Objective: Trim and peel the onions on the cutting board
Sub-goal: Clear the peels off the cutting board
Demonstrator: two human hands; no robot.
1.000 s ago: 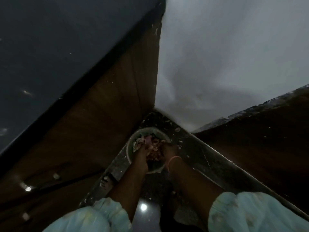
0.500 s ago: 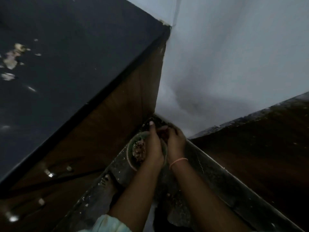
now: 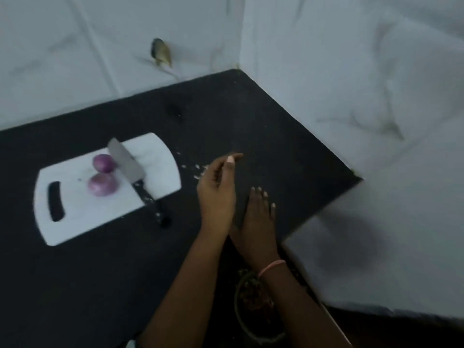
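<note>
Two peeled purple onions [image 3: 102, 176] lie on a white cutting board [image 3: 75, 212] on the black counter [image 3: 263, 121], at the left. A knife [image 3: 130, 169] with a black handle lies across the board's right side, its handle past the edge. My left hand [image 3: 217, 192] hovers above the counter right of the board, fingers relaxed and holding nothing. My right hand [image 3: 258, 214] is just beside it, fingers straight, also holding nothing.
Small bits of onion skin [image 3: 194, 169] are scattered on the counter between the board and my hands. A round bowl [image 3: 253, 312] of dark peelings sits low, under my right forearm. White tiled walls [image 3: 351, 71] close the corner; a small fitting [image 3: 160, 52] sticks out of the back wall.
The view has swung up from the floor-level bowl to the counter. Both hands have left the bowl of peelings and now hang over the counter, holding nothing.
</note>
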